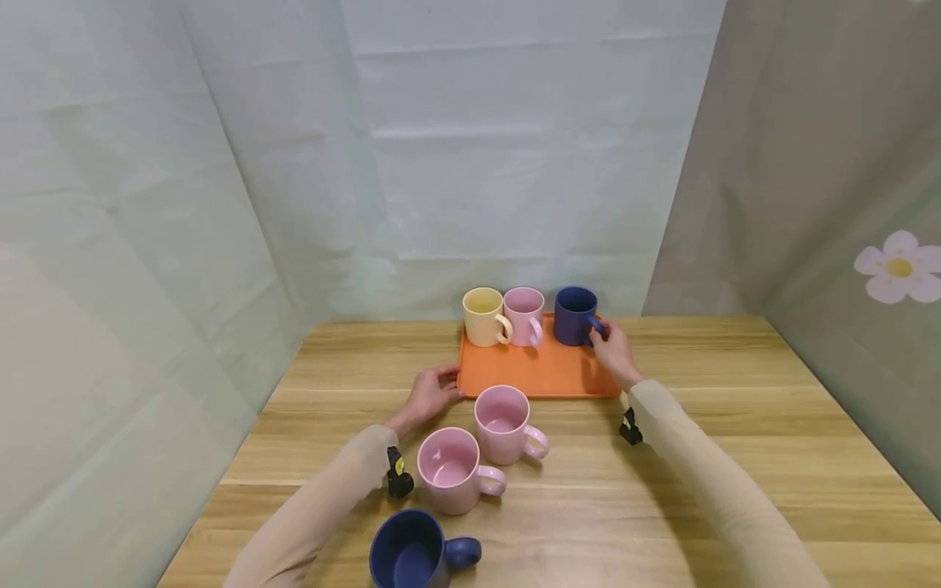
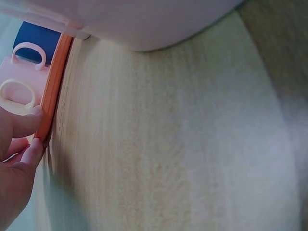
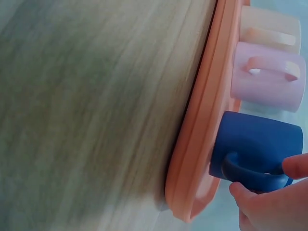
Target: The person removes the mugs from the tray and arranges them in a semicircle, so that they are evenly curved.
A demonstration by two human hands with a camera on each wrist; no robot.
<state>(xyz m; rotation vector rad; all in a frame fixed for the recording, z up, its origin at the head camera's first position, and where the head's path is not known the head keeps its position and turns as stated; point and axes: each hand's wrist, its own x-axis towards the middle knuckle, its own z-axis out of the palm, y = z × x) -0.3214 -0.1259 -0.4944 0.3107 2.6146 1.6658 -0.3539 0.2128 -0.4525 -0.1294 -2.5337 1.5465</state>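
Observation:
On the orange tray [image 1: 532,376] stand a yellow mug [image 1: 480,328], a pink mug [image 1: 520,327] and a dark blue mug [image 1: 570,325] in a row along the back. My right hand [image 1: 614,354] pinches the blue mug's handle [image 3: 255,179] between thumb and fingers, at the tray's right end. In the right wrist view that mug stands upright in the tray, a gap away from the pink one. My left hand [image 1: 430,395] holds the tray's front left corner, thumb [image 2: 29,121] over the rim and fingers against its outer side.
In front of the tray, two more pink mugs [image 1: 502,425] [image 1: 448,472] and another dark blue mug [image 1: 408,555] stand on the wooden table [image 1: 735,457], near my left forearm. Pale cloth [image 1: 529,163] hangs behind the table and along both sides.

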